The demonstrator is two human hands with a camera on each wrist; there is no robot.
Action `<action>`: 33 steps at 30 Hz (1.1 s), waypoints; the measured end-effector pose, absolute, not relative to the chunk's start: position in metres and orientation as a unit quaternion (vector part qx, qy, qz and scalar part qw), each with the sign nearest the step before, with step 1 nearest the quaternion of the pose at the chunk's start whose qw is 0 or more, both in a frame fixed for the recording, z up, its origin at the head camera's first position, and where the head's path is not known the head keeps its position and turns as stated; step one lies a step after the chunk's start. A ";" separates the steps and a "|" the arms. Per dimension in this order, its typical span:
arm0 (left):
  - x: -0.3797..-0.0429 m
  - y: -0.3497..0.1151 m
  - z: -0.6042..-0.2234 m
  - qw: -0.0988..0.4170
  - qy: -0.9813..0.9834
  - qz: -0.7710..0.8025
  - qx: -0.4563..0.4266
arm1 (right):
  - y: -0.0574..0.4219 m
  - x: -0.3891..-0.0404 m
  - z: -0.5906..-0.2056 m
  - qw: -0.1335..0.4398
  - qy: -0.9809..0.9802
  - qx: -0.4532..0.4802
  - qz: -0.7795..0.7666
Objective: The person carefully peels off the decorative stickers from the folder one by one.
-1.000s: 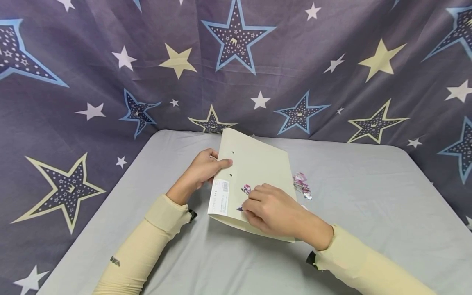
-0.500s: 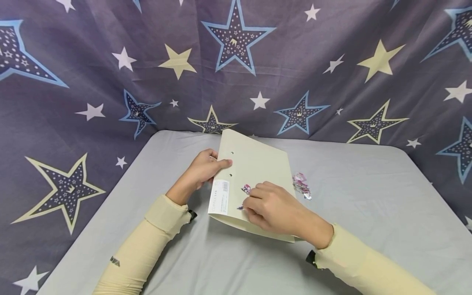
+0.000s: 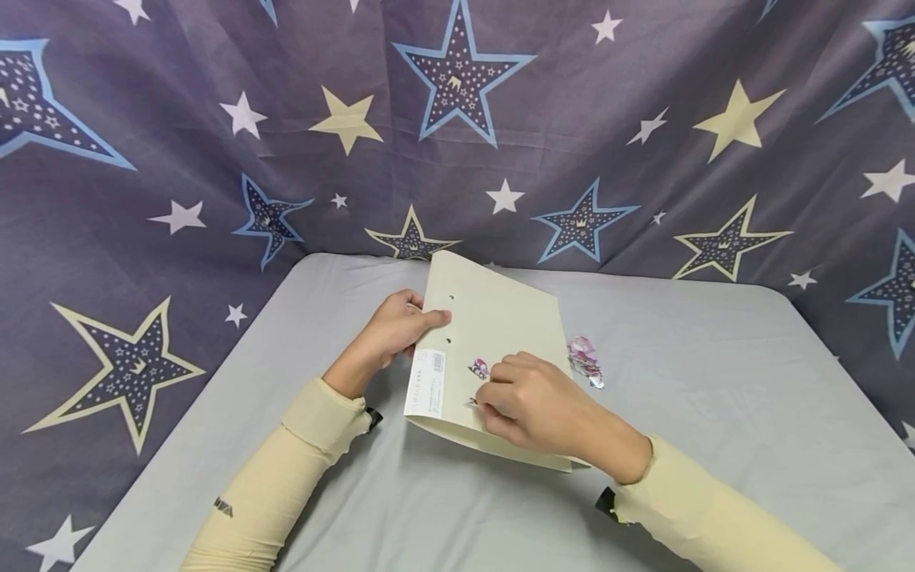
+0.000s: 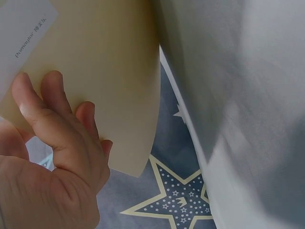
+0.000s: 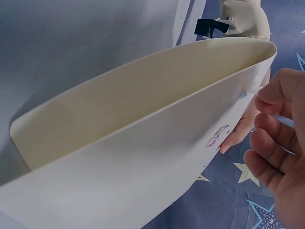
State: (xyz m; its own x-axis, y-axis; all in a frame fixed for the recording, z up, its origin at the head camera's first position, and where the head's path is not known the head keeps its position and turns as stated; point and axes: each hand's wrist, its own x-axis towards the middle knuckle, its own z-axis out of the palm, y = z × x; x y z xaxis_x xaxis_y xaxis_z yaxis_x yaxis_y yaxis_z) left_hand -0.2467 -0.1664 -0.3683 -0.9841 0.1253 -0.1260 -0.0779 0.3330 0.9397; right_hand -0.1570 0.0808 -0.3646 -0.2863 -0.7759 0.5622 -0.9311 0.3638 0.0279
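A cream file folder (image 3: 507, 318) is tilted up off the bed-like grey surface, its cover bowed and its lower end gaping. My left hand (image 3: 393, 327) grips its spine edge, thumb on the front cover near two punched holes. In the left wrist view, the fingers (image 4: 57, 102) of that hand lie against the folder's back. A small pink-and-dark sticker (image 3: 478, 368) lies on the front cover. Just below it, my right hand (image 3: 534, 403) pinches another small sticker (image 3: 473, 402) by the cover, mostly hidden by the fingertips. Its curled fingers also appear in the right wrist view.
To the folder's right lies a small pile of shiny pink and silver stickers (image 3: 584, 364). A white barcode label (image 3: 426, 384) sits at the folder's lower left. Behind the grey sheet (image 3: 679, 381) hangs a dark star-patterned cloth (image 3: 543, 103).
My right hand has shifted very slightly right, and the small sticker at its fingertips has moved with it. My left hand and the folder stay practically still.
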 end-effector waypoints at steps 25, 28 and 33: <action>-0.249 -0.166 -0.370 0.089 0.808 0.583 0.018 | 0.085 -0.159 -0.364 0.256 -0.800 0.515 0.169; -0.248 -0.166 -0.370 0.087 0.808 0.582 0.018 | 0.087 -0.160 -0.365 0.259 -0.805 0.509 0.162; -0.248 -0.166 -0.370 0.087 0.807 0.583 0.019 | 0.094 -0.162 -0.364 0.262 -0.815 0.496 0.145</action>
State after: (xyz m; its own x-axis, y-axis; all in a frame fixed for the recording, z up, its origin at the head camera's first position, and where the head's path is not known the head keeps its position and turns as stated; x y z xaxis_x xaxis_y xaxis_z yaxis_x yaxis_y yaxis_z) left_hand -0.2481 -0.1660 -0.3701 -0.9841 0.1324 -0.1187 -0.0711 0.3188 0.9452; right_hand -0.1622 0.0938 -0.3635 -0.3708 -0.7319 0.5717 -0.8843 0.4663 0.0235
